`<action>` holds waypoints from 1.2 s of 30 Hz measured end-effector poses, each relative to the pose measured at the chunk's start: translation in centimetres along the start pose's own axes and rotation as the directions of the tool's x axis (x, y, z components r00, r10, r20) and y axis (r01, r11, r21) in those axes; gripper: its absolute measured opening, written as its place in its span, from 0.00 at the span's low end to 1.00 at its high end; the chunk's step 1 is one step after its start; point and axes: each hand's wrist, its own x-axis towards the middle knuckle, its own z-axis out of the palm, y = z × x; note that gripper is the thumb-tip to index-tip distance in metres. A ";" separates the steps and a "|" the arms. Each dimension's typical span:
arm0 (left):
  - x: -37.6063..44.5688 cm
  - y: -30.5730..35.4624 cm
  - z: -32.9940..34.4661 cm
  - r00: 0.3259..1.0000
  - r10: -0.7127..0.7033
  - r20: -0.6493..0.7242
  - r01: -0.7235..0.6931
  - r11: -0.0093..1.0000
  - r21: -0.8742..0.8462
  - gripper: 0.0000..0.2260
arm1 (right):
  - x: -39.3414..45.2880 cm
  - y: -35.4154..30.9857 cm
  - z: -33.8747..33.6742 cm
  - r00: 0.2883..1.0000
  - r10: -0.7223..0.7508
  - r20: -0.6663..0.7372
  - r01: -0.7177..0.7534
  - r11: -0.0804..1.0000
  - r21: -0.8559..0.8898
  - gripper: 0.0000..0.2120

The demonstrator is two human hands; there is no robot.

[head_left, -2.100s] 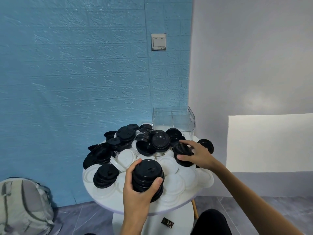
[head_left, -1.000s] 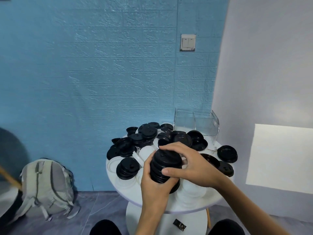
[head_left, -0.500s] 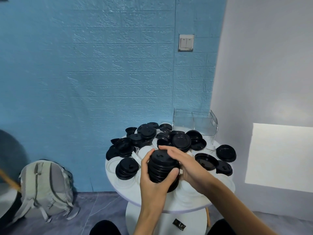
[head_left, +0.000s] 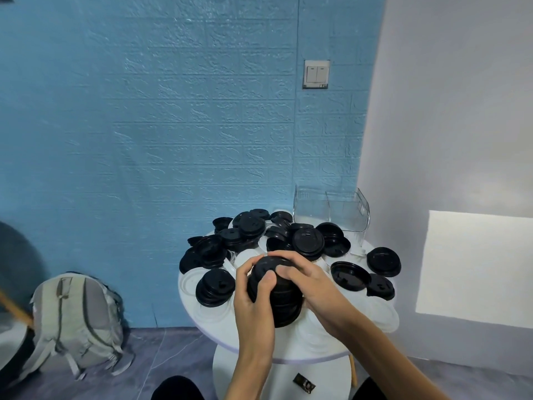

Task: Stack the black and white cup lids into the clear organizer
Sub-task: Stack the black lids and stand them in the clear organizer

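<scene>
Round white desk (head_left: pixel 202 314) before blue wall: left hand (head_left: pixel 253 301) fingers wrap the black lid stack (head_left: pixel 281 298) from the left; right hand (head_left: pixel 311 284) fingers curl over its top lid.

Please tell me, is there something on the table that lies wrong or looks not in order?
Yes. The loose black lids lie jumbled, some upside down like one at right. The clear organizer looks empty. Both hands grip a stack of black lids.
</scene>
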 end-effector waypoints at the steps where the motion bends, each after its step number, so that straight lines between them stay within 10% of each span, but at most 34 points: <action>1: 0.0 -0.2 0.0 1.000 -0.012 -0.014 0.012 1.000 0.009 0.12 | 0.0 0.3 0.1 1.000 -0.004 0.000 0.004 1.000 -0.005 0.12; 26: -1.1 -1.6 0.0 0.994 0.075 0.081 -0.080 0.995 0.066 0.21 | -0.4 0.6 -1.1 0.999 0.041 -0.024 -0.043 0.996 -0.079 0.12; 32: -0.9 -1.9 -0.1 0.993 0.033 0.115 -0.037 0.999 0.037 0.28 | -0.3 -0.6 -3.4 0.989 0.082 0.122 -0.041 0.952 -0.304 0.15; 36: -0.9 -2.1 -0.6 0.998 0.011 0.068 -0.011 1.000 -0.007 0.30 | 1.5 -0.8 -8.2 0.986 -0.098 -0.135 -0.004 0.796 -0.605 0.21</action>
